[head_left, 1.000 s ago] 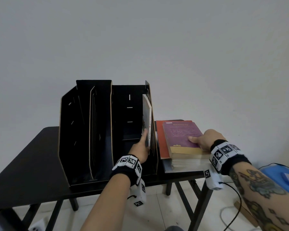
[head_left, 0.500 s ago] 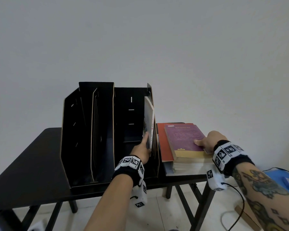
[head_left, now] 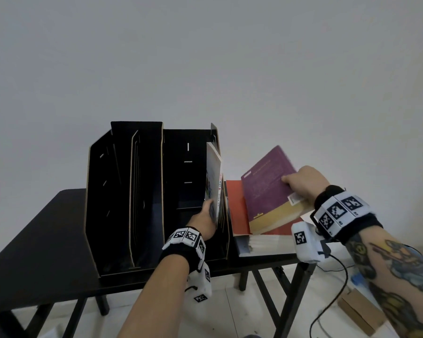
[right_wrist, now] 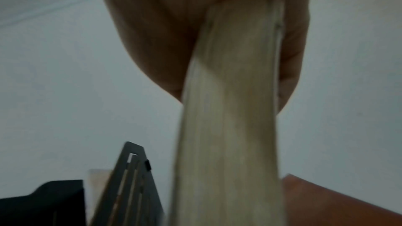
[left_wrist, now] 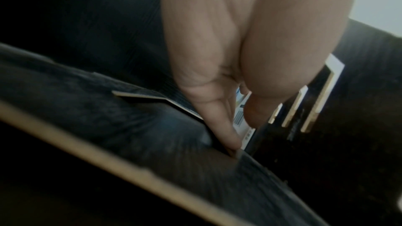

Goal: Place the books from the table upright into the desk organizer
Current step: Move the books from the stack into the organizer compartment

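Observation:
A black desk organizer (head_left: 122, 191) with tall dividers stands on the dark table (head_left: 34, 240). In its right compartment a thin white book (head_left: 214, 181) stands upright against the right wall, and my left hand (head_left: 204, 217) pinches its lower edge; the left wrist view shows thumb and fingers (left_wrist: 219, 123) on the cover (left_wrist: 240, 118). My right hand (head_left: 303, 184) grips a purple and yellow book (head_left: 269, 189) by its right edge, its far end tilted up off the pile. Its pale page edge (right_wrist: 228, 126) fills the right wrist view. An orange book (head_left: 236, 211) lies beneath.
The remaining pile of books (head_left: 264, 242) lies at the table's right end beside the organizer. The organizer's left and middle slots (head_left: 144, 203) hold nothing visible. A cable (head_left: 327, 301), a cardboard box (head_left: 359, 313) and a blue object (head_left: 359, 279) lie on the floor at the right.
My right hand has taken hold of the purple book and lifted it off the pile, tilting its far end up. The left hand stays on the white book in the organizer.

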A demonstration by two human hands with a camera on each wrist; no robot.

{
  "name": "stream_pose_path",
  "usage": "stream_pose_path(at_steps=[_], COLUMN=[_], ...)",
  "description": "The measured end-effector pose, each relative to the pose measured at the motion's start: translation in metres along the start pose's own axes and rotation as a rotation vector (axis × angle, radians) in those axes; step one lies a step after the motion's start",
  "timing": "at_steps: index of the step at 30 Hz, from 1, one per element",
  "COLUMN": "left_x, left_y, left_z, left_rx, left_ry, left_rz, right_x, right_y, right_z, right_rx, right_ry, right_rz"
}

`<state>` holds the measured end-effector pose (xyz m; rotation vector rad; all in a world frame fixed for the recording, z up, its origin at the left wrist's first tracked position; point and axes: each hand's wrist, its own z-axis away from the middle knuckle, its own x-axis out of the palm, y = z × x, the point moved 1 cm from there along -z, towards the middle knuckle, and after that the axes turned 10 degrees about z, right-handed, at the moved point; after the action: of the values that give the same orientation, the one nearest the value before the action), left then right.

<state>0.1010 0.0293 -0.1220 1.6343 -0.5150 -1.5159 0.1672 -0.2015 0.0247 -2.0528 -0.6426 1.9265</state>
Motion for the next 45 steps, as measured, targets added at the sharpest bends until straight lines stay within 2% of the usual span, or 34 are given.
stream_pose_path(at_steps=[2,4,7,8,9,10,12,19,24,26,29,32,36,39,45], left_x=[0.000,0.000,-0.001,-0.002,-0.003,-0.004,-0.006,-0.006,-0.005,-0.004,0.001,0.004,0.002,-0.002,-0.010], left_y=[0.001,0.002,0.003,0.004,0.005,0.006,0.006,0.003,0.000,-0.003,-0.010,-0.017,-0.023,-0.017,-0.008], left_z=[0.002,0.004,0.007,0.008,0.009,0.009,0.011,0.014,0.013,0.013,0.008,0.004,0.011,0.020,0.028], left_rx=[0.000,0.001,-0.014,-0.018,-0.023,-0.029,-0.036,-0.039,-0.009,-0.015,-0.062,-0.106,-0.035,0.036,0.113], left_ry=[-0.006,-0.011,-0.031,-0.041,-0.052,-0.061,-0.071,-0.079,-0.094,-0.090,-0.077,-0.081,-0.104,-0.136,-0.052], left_rz=[-0.008,-0.019,-0.016,-0.011,-0.007,-0.003,0.001,0.014,0.022,0.048,0.123,0.337,0.541,0.520,0.499], right_x=[-0.008,-0.013,-0.017,-0.020,-0.022,-0.023,-0.022,0.002,0.020,0.028,0.045,0.070,0.100,0.111,0.121], right_y=[-0.009,-0.018,-0.033,-0.038,-0.043,-0.048,-0.057,-0.076,-0.095,-0.102,-0.104,-0.100,-0.098,-0.098,-0.100], right_z=[0.003,0.009,0.030,0.034,0.036,0.035,0.033,0.061,0.065,0.064,0.062,0.063,0.066,0.068,0.070], right_rx=[-0.032,-0.052,-0.137,-0.173,-0.209,-0.239,-0.265,-0.398,-0.396,-0.405,-0.406,-0.454,-0.484,-0.457,-0.436], right_ry=[0.112,0.297,0.599,0.624,0.587,0.488,0.336,0.493,0.459,0.421,0.378,0.368,0.398,0.392,0.358], right_rz=[-0.026,-0.107,-0.418,-0.553,-0.671,-0.778,-0.824,-0.774,-0.973,-0.909,-0.648,-0.431,-0.256,-0.208,-0.115])
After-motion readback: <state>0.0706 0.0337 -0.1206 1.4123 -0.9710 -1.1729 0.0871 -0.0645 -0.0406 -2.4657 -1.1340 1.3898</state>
